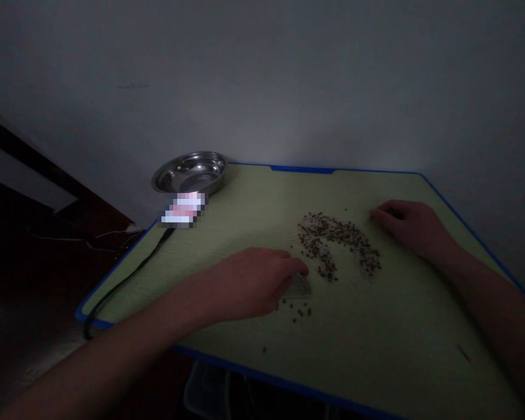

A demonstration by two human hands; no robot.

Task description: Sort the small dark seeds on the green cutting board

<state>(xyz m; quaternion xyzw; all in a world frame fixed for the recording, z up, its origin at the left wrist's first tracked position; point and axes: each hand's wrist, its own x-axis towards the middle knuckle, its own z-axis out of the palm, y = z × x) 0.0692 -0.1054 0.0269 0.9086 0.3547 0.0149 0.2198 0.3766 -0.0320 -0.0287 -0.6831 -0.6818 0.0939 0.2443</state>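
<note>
My left hand [262, 281] is over the middle of the table, palm down, with its fingers curled and closed. Whatever it may hold is hidden. By its fingertips shows a grey arc-shaped patch with fine lines [301, 286], like a protractor; whether it is printed or loose I cannot tell. Small dark seeds or beans [328, 233], mixed with paler bits, form a horseshoe-shaped heap beyond the hand. A few dark ones [301, 312] lie apart on the near side. To the right of the heap rests my right hand [405, 224], thumb and forefinger pinched together, contents too small to make out.
The pale green table [245, 204] has a blue rim and stands against a grey wall [289, 87]. At its back left are a shiny metal bowl [192, 170] and a lit, blurred-out phone [184, 209] with a black cable [131, 274]. A clear plastic container [205, 391] sits below the front edge.
</note>
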